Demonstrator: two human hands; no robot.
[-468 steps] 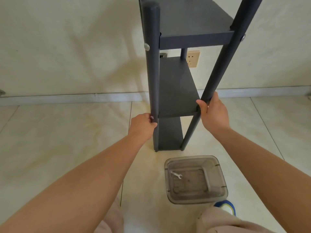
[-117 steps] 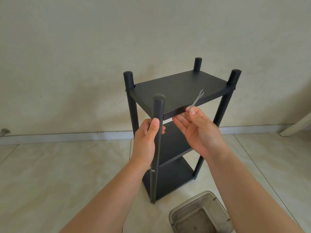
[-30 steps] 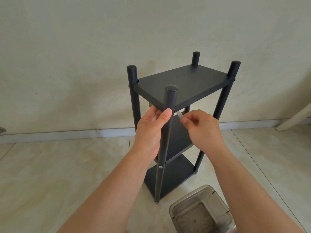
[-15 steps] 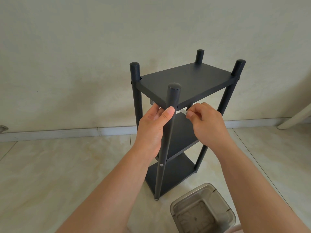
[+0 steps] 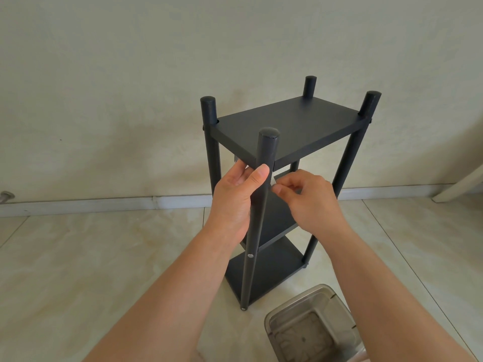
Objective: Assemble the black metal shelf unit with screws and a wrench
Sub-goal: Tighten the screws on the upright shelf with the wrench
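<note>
The black metal shelf unit (image 5: 290, 126) stands upright on the tiled floor, with three shelves and four round posts. My left hand (image 5: 236, 197) grips the near front post just below the top shelf, thumb across the post. My right hand (image 5: 308, 199) is right of that post under the top shelf, pinching a small silver wrench (image 5: 273, 182); only a pale tip shows against the post. A silver screw head (image 5: 250, 256) sits lower on the same post at the middle shelf.
A clear plastic container (image 5: 311, 327) sits on the floor at the lower right, near the shelf's foot. A pale wall and baseboard (image 5: 104, 203) run behind. A slanted pale leg (image 5: 460, 185) shows at the right edge.
My right hand has dropped a little and moved left toward the post with the wrench. My left hand keeps its grip on the post. The view shifted slightly.
</note>
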